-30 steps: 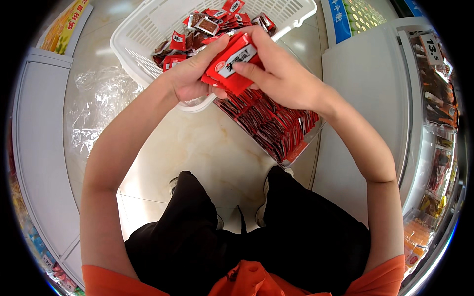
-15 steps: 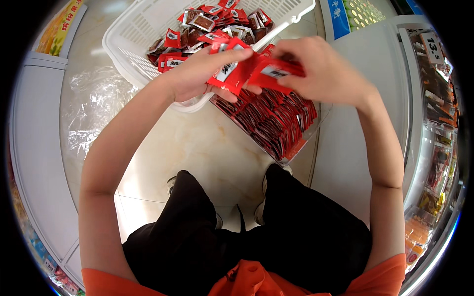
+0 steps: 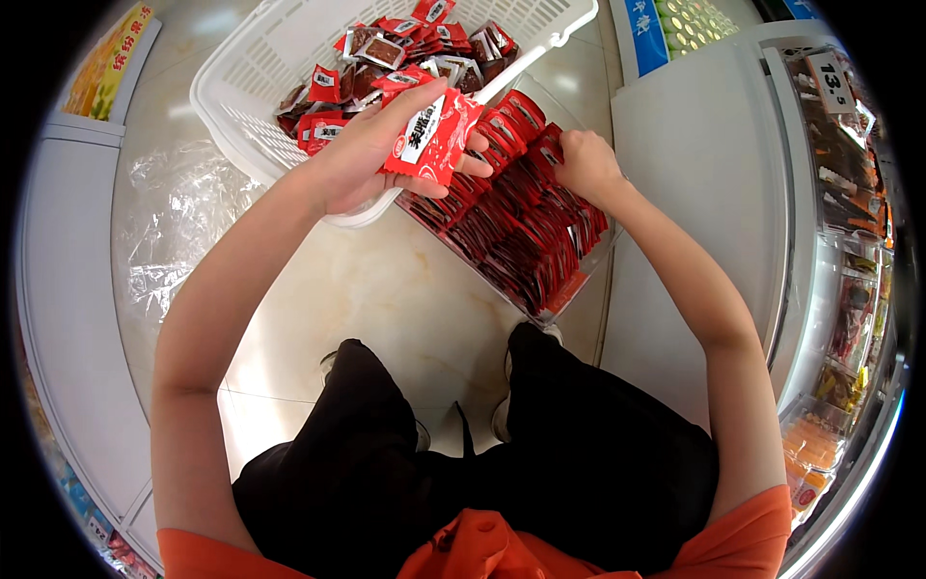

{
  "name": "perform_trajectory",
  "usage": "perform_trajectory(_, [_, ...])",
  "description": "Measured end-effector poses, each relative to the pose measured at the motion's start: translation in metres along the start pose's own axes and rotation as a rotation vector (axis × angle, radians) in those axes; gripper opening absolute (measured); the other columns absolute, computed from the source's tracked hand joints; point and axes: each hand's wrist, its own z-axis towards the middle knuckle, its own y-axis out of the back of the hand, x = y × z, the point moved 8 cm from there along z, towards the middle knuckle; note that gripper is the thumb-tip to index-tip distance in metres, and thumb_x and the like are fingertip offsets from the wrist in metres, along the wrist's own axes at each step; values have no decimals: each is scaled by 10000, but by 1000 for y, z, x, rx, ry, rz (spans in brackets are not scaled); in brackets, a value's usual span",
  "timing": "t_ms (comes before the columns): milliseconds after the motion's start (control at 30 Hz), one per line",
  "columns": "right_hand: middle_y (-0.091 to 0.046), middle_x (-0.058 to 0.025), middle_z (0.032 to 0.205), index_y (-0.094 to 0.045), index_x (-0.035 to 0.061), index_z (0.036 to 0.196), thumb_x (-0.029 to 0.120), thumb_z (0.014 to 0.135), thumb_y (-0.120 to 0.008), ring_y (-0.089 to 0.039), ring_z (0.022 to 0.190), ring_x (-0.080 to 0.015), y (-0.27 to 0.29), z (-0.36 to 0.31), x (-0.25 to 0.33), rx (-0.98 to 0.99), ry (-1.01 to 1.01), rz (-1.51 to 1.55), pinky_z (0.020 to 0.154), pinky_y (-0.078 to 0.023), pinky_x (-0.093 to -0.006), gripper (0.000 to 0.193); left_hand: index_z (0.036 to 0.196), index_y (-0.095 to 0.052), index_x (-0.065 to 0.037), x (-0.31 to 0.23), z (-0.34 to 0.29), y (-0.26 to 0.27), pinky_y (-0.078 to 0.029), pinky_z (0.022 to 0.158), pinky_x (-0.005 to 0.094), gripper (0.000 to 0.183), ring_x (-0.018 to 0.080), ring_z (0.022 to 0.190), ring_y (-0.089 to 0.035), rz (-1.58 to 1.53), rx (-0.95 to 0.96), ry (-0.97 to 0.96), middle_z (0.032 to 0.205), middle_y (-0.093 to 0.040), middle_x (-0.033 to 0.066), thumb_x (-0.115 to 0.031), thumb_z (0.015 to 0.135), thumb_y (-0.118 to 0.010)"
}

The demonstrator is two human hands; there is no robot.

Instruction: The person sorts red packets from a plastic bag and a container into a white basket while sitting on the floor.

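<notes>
My left hand [image 3: 371, 154] holds a red snack packet [image 3: 432, 135] with a white label, thumb across its top and fingers beneath; whether more packets lie under it is hidden. My right hand [image 3: 588, 166] is closed on another red packet [image 3: 548, 150] at the far right part of a clear tray [image 3: 571, 301]. Dense rows of red packets [image 3: 526, 236] stand on edge in this tray. Behind my left hand a white plastic basket [image 3: 227, 96] holds a loose heap of red and brown packets [image 3: 386, 53].
A crumpled clear plastic bag [image 3: 183, 217] lies on the tiled floor at the left. White shelf units [image 3: 68, 251] flank me on both sides, the right one [image 3: 690, 212] bearing packaged goods [image 3: 854, 328]. My knees and shoes are below the tray.
My right hand has moved from beside my left hand down and right into the tray, taking a packet there. My left hand has shifted slightly left, still holding its packet.
</notes>
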Motion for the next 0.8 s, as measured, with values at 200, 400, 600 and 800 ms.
perform_trajectory(200, [-629, -202, 880, -598, -18, 883, 78, 728, -603, -632, 809, -394, -12, 0, 2, -120, 80, 22, 733, -521, -437, 182, 1276, -459, 26, 1, 3, 2, -596, 544, 291, 681, 311, 1006, -643, -72, 41, 5, 1129, -612, 177, -557, 958, -306])
perform_trajectory(400, [-575, -136, 935, -540, 50, 998, 194, 751, -690, -613, 780, -366, 10, -14, 11, -247, 90, 40, 700, -509, -439, 323, 1305, -438, -2, -1, 2, -4, -602, 590, 327, 680, 338, 1070, -607, -161, 92, 37, 1198, -576, 204, -568, 955, -297])
perform_trajectory(600, [-586, -77, 858, -592, 22, 1019, 272, 816, -687, -604, 705, -190, 77, -12, 47, -194, 114, 787, 619, -489, -326, 336, 1310, -423, 12, 4, -2, -6, -605, 649, 352, 682, 351, 1118, -576, -158, 127, 89, 1237, -547, 234, -554, 967, -260])
perform_trajectory(800, [-567, 23, 854, -625, 42, 978, 176, 814, -728, -443, 714, -47, 111, -26, 112, -52, 432, 1009, 633, -395, -208, 235, 1276, -445, 10, 1, -3, -11, -590, 775, 375, 621, 320, 1049, -621, -78, 155, 86, 1137, -599, 204, -518, 976, -311])
